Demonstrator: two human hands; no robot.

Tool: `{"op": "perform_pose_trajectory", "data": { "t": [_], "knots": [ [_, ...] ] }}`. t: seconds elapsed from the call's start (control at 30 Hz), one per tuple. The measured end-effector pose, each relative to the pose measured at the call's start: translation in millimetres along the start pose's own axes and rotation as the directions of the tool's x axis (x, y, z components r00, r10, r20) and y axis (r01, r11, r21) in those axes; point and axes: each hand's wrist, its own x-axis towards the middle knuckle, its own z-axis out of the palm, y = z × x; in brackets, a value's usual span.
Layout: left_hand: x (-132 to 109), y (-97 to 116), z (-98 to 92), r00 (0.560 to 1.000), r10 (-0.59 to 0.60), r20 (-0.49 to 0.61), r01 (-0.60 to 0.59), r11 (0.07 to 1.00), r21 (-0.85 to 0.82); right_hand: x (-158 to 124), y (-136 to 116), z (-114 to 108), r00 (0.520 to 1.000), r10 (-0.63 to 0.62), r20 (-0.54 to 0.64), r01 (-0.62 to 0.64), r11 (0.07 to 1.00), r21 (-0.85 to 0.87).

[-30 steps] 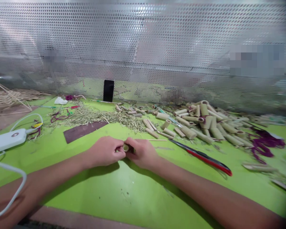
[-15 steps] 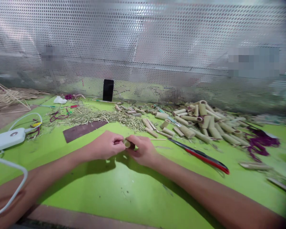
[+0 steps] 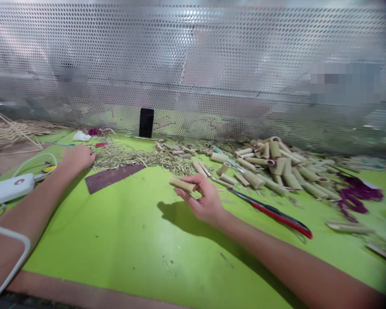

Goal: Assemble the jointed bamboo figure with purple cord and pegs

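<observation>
Between the thumb and fingers of my right hand [image 3: 206,199] is a short pale bamboo piece [image 3: 182,185], tilted a little above the green table [image 3: 122,240]. My left hand [image 3: 78,158] is at the far left, by the left end of a heap of dry plant shavings [image 3: 128,157] and close to a red-handled tool [image 3: 101,144]. Its fingers are curled down, and what they hold, if anything, is hidden. A brown flat strip [image 3: 111,178] lies between my two hands.
Right of my right hand lie a red and black cutter [image 3: 276,215], a pile of bamboo tubes [image 3: 283,165] and purple yarn [image 3: 354,195]. A phone [image 3: 146,123] stands by the perforated metal screen [image 3: 186,51]. A white power bank [image 3: 11,189] with a cable is at left.
My left hand has left the bamboo piece and moved far left, towards the red-handled tool. My right hand has kept the piece, which now shows lengthwise.
</observation>
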Motion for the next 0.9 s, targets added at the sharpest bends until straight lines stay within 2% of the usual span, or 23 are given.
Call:
{"op": "perform_pose_trajectory", "data": {
  "t": [0.1,0.17,0.23,0.3,0.37,0.43,0.47,0.5,0.53,0.57,0.63,0.7,0.8,0.9],
  "knots": [
    [-6,7,-1.0,0.998,-0.058,-0.039,0.063,0.991,0.116,0,-2,2,0.999,-0.04,0.028,0.041,0.999,-0.019],
    [-10,20,-3.9,0.997,-0.037,-0.073,0.047,0.989,0.142,-1,-3,2,0.997,-0.043,0.065,0.044,0.999,-0.019],
    [-17,37,-6.5,0.995,0.036,-0.091,-0.024,0.991,0.13,-2,-4,3,0.994,-0.059,0.093,0.06,0.998,-0.012],
    [-27,58,-6.0,0.983,0.169,-0.078,-0.163,0.983,0.085,-2,-4,5,0.989,-0.1,0.112,0.101,0.995,-0.003],
    [-43,80,-1.0,0.943,0.332,-0.036,-0.332,0.943,0.022,-2,-4,6,0.98,-0.152,0.131,0.153,0.988,0.006],
    [-64,102,7.4,0.876,0.481,0.026,-0.479,0.876,-0.051,-2,-3,7,0.97,-0.191,0.152,0.193,0.981,0.002],
    [-76,113,12.1,0.827,0.561,0.041,-0.555,0.826,-0.103,-3,-2,8,0.966,-0.203,0.16,0.205,0.979,0.001],
    [-88,122,16.4,0.745,0.666,-0.008,-0.656,0.732,-0.182,-3,0,8,0.962,-0.209,0.173,0.212,0.977,0.003],
    [-99,130,20.1,0.683,0.726,-0.081,-0.722,0.655,-0.221,-4,1,9,0.959,-0.207,0.193,0.209,0.978,0.008],
    [-108,137,22.9,0.65,0.75,-0.121,-0.751,0.611,-0.25,-5,2,9,0.956,-0.199,0.215,0.201,0.98,0.011],
    [-122,146,26.2,0.63,0.764,-0.138,-0.765,0.58,-0.281,-7,3,10,0.948,-0.185,0.258,0.192,0.981,-0.001],
    [-127,149,27.5,0.615,0.781,-0.108,-0.773,0.57,-0.279,-7,2,11,0.939,-0.198,0.28,0.217,0.975,-0.04],
    [-124,147,29.8,0.572,0.818,-0.056,-0.801,0.543,-0.252,-7,-1,12,0.933,-0.206,0.296,0.247,0.963,-0.108],
    [-120,144,35.0,0.567,0.823,-0.03,-0.805,0.546,-0.232,-5,-4,12,0.938,-0.146,0.315,0.198,0.97,-0.14]
  ]
}}
